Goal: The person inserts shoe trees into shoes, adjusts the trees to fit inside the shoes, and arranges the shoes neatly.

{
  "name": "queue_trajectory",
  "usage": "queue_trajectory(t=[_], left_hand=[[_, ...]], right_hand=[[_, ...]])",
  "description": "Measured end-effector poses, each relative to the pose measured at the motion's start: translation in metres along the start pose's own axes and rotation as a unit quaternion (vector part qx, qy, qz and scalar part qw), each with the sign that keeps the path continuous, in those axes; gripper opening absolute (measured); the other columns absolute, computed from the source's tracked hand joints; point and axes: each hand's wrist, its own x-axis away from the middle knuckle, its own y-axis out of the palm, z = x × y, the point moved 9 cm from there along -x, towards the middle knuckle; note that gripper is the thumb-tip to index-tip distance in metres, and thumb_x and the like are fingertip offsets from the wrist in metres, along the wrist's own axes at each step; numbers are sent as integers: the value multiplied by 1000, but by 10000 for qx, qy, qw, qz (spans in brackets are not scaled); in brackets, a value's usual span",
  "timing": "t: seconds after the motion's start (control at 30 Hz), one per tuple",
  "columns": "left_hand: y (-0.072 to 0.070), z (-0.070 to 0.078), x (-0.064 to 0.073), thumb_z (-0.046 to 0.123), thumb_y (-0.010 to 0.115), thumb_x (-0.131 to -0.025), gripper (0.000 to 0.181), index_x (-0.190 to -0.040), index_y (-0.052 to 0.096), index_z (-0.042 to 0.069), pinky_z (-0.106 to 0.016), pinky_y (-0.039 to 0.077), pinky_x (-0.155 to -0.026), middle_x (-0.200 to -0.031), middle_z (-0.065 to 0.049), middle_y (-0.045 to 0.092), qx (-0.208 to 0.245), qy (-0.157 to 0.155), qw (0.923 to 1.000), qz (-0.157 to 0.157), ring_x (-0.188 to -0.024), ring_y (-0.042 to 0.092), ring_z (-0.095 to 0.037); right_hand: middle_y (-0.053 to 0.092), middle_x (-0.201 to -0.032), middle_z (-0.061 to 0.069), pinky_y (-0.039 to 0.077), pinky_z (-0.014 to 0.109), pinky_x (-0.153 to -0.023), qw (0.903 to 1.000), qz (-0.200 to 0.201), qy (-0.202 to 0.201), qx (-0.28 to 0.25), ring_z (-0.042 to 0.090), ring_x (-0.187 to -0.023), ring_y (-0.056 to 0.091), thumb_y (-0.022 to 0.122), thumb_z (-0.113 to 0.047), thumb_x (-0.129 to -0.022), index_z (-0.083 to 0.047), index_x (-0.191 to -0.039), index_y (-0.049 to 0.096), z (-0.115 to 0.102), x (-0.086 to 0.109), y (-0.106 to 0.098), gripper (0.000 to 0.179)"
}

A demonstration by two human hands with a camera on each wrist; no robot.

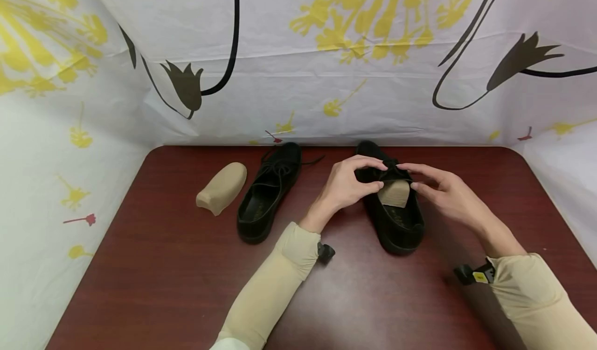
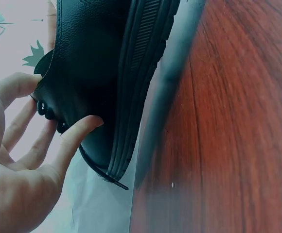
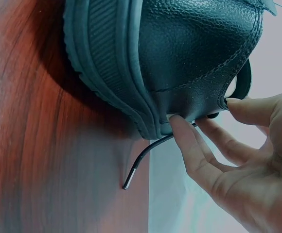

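Observation:
Both hands are at a black lace-up shoe (image 1: 396, 241) on the right, its toe pointing to the back. Inside its opening, under the tongue, sits a beige shoe insert (image 1: 396, 192). My left hand (image 1: 347, 181) holds the left edge of the lace area, thumb at the rim. In the left wrist view, its fingers spread over the eyelets and side of the shoe (image 2: 90, 68). From the other side my right hand (image 1: 450, 194) grips the right edge. The right wrist view has that thumb at the rim and fingertips low on the shoe (image 3: 194, 53), near a lace (image 3: 138, 162).
A second black shoe (image 1: 254, 228), laces tied in a bow, stands left of my left hand. Farther left lies another beige insert (image 1: 224, 184). The reddish-brown table (image 1: 163, 288) meets a patterned white cloth (image 1: 270, 101) at the back and sides.

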Motion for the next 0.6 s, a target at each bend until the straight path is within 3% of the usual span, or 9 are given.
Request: queue_trajectory(t=[0.43, 0.6], left_hand=[[12, 6, -8, 22, 83, -83, 29, -112, 76, 19, -20, 45, -98, -118, 9, 68, 94, 219, 9997, -19, -110, 56, 6], [16, 4, -10, 22, 83, -83, 30, -112, 76, 20, -21, 46, -98, -118, 11, 67, 168, 93, 9998, -12, -110, 56, 6]], right_hand=[[56, -139, -2, 39, 16, -72, 9998, 174, 25, 118, 8, -94, 51, 58, -18, -102, -31, -143, 54, 7, 10, -13, 43], [56, -139, -1, 39, 17, -71, 9997, 213, -32, 102, 9, -92, 52, 59, -15, -101, -29, -143, 55, 10, 10, -16, 44]])
